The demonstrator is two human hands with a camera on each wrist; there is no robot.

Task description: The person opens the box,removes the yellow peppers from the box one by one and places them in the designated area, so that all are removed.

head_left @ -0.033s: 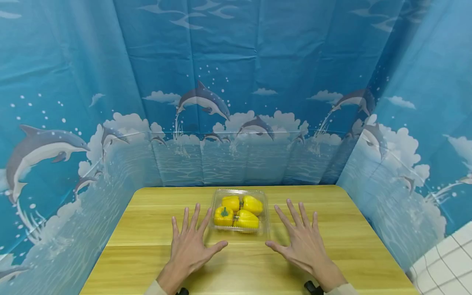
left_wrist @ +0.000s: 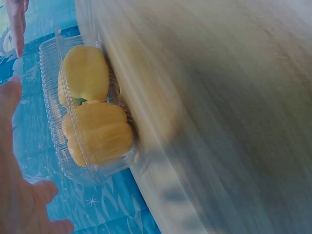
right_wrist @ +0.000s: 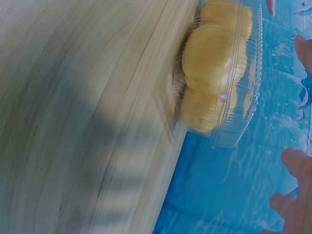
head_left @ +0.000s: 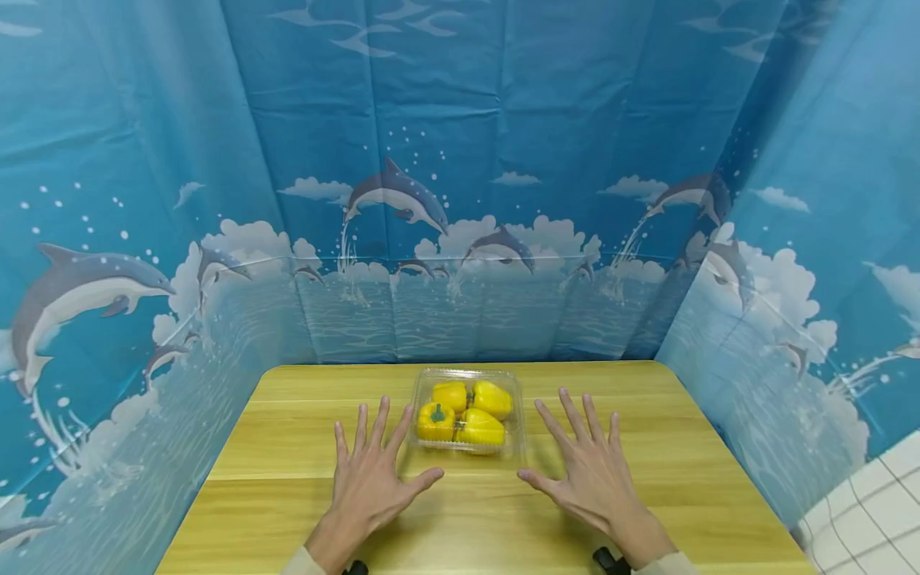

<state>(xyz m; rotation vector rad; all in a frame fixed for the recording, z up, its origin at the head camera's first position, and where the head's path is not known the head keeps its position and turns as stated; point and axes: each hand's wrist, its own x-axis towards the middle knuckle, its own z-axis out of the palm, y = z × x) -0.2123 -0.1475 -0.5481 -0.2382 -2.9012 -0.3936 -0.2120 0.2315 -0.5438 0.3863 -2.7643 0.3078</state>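
Note:
A clear plastic clamshell box (head_left: pixel 519 435) sits on the table between and just beyond my hands. Several yellow bell peppers (head_left: pixel 480 427) fill it, one with its green stem showing. To the box's left, my left hand (head_left: pixel 370 483) is held palm down over the wood, fingers spread and thumb pointing inward. My right hand (head_left: pixel 592 479) mirrors it on the other side, with nothing in it. The left wrist view has the box's ridged side (left_wrist: pixel 51 92) beyond the thumb and fingers; the right wrist view catches the box (right_wrist: pixel 253 97) from the opposite side.
The wooden table (head_left: pixel 287 447) has rounded far corners. Blue curtains (head_left: pixel 460 311) printed with dolphins surround it at the back and both sides. White tiled floor (head_left: pixel 873 511) shows at the lower right. Dark straps (head_left: pixel 611 561) circle the wrists near light sleeves.

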